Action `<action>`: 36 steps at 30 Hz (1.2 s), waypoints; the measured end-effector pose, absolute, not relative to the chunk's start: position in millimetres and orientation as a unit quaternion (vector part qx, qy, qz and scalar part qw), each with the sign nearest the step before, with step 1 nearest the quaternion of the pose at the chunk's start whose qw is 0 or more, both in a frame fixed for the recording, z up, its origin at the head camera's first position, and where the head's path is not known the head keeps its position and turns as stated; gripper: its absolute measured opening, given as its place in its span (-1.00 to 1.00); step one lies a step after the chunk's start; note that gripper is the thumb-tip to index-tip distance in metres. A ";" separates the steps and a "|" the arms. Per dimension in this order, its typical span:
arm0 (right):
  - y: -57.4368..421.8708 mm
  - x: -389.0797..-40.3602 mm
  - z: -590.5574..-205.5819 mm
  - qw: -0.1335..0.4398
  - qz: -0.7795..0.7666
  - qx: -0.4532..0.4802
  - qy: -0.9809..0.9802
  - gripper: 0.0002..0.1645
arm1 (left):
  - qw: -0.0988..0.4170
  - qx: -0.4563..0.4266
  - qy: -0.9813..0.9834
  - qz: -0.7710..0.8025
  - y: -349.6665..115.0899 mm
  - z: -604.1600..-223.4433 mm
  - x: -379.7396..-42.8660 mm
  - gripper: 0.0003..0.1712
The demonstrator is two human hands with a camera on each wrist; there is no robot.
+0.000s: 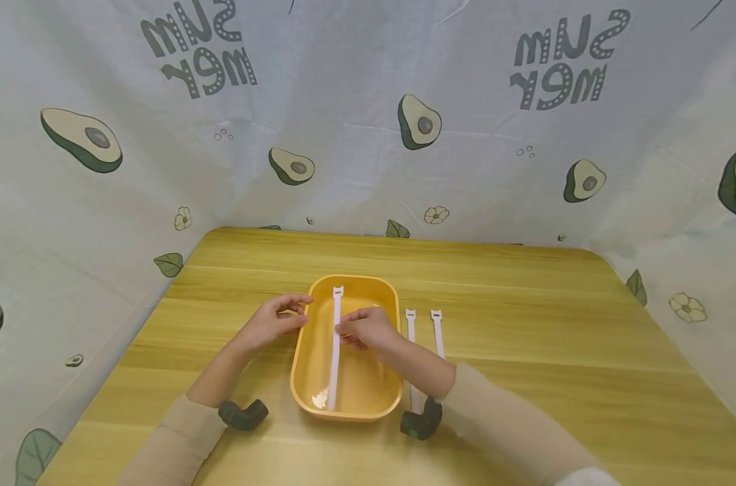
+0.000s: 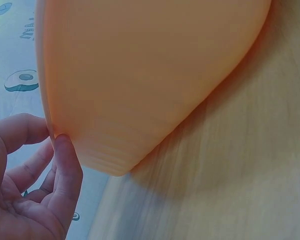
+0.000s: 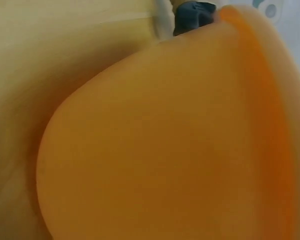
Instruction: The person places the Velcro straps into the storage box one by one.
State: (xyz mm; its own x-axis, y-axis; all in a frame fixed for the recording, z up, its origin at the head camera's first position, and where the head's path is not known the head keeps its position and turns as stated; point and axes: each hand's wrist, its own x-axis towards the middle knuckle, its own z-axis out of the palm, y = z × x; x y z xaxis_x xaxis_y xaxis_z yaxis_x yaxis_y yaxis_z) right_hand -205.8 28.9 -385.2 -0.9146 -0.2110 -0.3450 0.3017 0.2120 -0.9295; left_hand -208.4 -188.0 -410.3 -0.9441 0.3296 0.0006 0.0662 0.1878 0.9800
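Observation:
A yellow plastic tub (image 1: 368,385) stands on the table, longer from front to back than across. My left hand (image 1: 279,317) is at its left rim; in the left wrist view, the thumb and index finger (image 2: 27,130) pinch the rim of the tub (image 2: 140,75). Inside the tub's outline, my right hand (image 1: 368,329) pinches a white cable strap (image 1: 335,358) near its middle. The strap runs lengthwise, its slotted head toward the far end. Only the tub's outer wall (image 3: 155,130) fills the right wrist view, with the right hand hidden.
Two more white straps, one nearer (image 1: 411,327) and one farther right (image 1: 437,331), lie right of the tub, partly behind the right forearm. A small pale patch (image 1: 321,398) shows at the tub's near left corner. Dark wrist mounts (image 1: 243,415) sit on both forearms. A printed curtain (image 1: 356,121) hangs behind the table.

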 end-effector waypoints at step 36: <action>7.0 -217.1 -407.6 0.195 -0.557 0.083 0.803 -0.89 | 0.110 0.126 0.748 0.643 -187.0 -411.8 -210.0 -0.49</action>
